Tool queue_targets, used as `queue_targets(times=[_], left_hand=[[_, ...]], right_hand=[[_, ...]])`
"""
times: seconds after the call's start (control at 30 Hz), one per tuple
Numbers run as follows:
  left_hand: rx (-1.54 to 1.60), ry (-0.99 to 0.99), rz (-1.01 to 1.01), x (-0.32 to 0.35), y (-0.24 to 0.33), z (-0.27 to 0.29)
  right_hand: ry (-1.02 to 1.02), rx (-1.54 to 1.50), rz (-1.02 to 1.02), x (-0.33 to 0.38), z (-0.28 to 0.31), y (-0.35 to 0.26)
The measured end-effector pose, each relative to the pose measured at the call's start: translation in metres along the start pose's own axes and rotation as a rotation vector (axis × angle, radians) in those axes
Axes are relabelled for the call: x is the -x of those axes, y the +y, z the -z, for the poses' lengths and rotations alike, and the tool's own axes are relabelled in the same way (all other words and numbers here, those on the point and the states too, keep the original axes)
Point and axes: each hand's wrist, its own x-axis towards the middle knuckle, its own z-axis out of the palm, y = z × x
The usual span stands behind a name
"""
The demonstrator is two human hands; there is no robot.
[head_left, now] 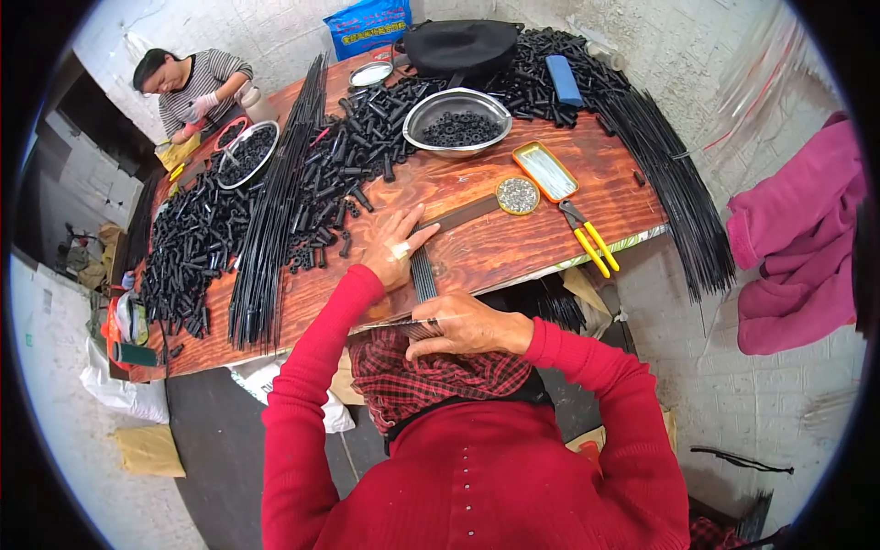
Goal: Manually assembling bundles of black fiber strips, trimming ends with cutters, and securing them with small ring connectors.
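Whitewashed walls (779, 394) closed in the right of the frame. Across the middle spread a reddish wooden table (495, 261), its grain streaky and its top apparently flat and firm. A loose heap of black tubes (192, 257) filled its left side, and long dark rods (674, 179) fanned over its edge at the right. A steel bowl (458, 151) stood at upper centre. The short bundle of rods (423, 278) lay just left of centre, near the front edge; it looked light, springy and stiff lengthwise, slender enough to bend and smooth enough to slide apart, so a hold near each end seemed surest. The right hand (472, 325) had its fingers curled round the near end; the left hand (394, 249) lay spread at the far end, its pressure impossible to tell. Yellow-handled pliers (594, 241) rested at right of centre.
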Motion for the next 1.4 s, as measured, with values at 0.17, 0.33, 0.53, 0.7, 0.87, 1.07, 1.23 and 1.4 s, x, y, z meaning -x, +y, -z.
queue_targets(times=[0.17, 0.33, 0.53, 0.7, 0.87, 1.07, 1.23, 1.4], left_hand=[[0.276, 0.076, -0.148, -0.006, -0.035, -0.012], [0.087, 0.217, 0.133, 0.000, -0.066, -0.045], [0.060, -0.052, 0.105, -0.001, -0.033, 0.028], [1.066, -0.514, 0.179, 0.042, 0.084, 0.052], [1.445, -0.754, 0.336, 0.073, 0.120, 0.026], [1.743, -0.953, 0.196, 0.090, 0.093, -0.004], [1.770, -0.990, 0.206, 0.082, 0.092, 0.000], [1.661, -0.863, 0.432, 0.076, 0.108, -0.003]], right_hand=[[-0.025, -0.158, -0.046, -0.023, 0.051, -0.027], [0.007, -0.222, -0.018, -0.066, 0.115, -0.062], [0.164, -0.293, -0.125, -0.084, 0.172, -0.097], [0.385, -0.200, -0.286, -0.083, 0.190, -0.089], [0.338, -0.274, -0.505, -0.065, 0.167, -0.026], [0.342, -0.259, -0.601, -0.056, 0.146, -0.008], [0.371, -0.251, -0.592, -0.050, 0.147, 0.007], [0.401, -0.326, -0.717, -0.045, 0.152, 0.009]])
